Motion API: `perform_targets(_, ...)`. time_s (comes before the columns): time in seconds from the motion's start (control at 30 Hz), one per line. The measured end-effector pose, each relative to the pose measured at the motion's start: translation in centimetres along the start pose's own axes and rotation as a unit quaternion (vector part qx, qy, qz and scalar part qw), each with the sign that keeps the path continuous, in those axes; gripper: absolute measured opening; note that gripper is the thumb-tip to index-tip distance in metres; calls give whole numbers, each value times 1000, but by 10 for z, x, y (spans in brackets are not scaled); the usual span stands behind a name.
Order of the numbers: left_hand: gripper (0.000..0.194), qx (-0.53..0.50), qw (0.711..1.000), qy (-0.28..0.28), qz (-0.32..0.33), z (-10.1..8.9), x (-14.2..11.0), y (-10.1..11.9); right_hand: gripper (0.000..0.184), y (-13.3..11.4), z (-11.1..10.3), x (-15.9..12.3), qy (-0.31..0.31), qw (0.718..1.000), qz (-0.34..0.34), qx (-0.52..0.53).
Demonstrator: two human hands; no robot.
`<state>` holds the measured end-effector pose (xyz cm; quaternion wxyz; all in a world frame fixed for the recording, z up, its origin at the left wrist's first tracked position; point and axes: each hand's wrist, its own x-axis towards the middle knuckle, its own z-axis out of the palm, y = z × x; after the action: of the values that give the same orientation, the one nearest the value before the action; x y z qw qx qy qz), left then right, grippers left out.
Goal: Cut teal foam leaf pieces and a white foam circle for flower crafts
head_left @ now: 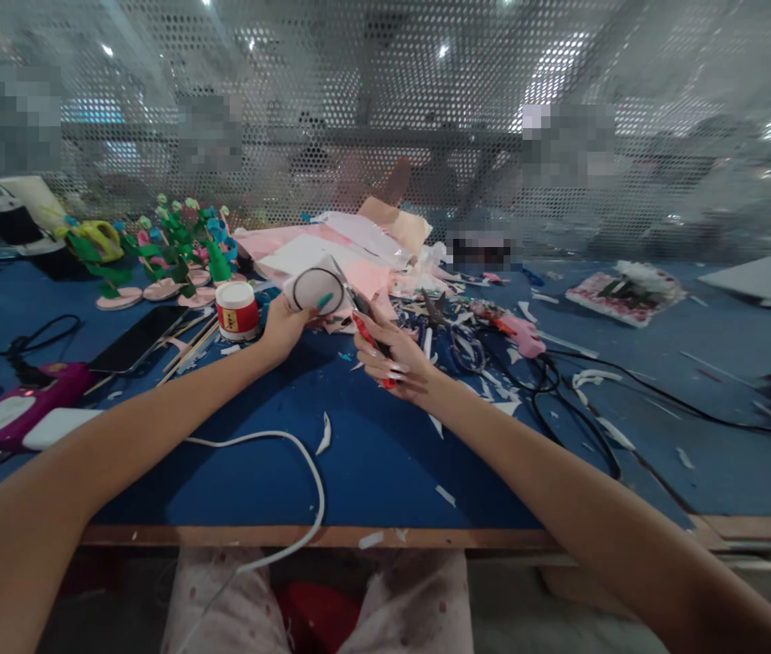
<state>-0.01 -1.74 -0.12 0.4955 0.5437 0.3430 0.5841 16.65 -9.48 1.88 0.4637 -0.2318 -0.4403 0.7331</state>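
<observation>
The left hand [282,329] was closed on the lower left edge of a pale round piece [311,288], above the blue work surface [242,490] and in front of the paper sheets [303,252]. This edge grip apparently served to steady the piece and leave most of its face uncovered. The right hand [410,365] was wrapped around the red handles of a cutting tool [366,329], its metal end pointed toward the piece, presumably for control at the rim. The gap between its blades could not be determined. The lidded tub [236,312] stood upright near the left forearm, probably so placed for easy reach.

The piece was whitish, with a thin dark curved line around its face and a teal spot near the left thumb; the spot's nature could not be determined
</observation>
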Motion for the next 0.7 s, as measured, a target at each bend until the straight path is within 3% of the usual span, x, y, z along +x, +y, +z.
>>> perform_targets(0.07,49,-8,1000,19,2,0,1,0,11,1,-1,1,4,1000,17,-15)
perform_targets(0.2,50,-8,1000,12,11,0,2,2,42,2,-2,2,-2,998,33,-57)
perform_targets(0.4,48,-4,1000,17,13,2,1,2,53,3,-2,2,-6,997,32,-74)
perform_targets(0.7,54,2,1000,13,14,4,0,4,32,-3,4,-3,14,999,37,-30)
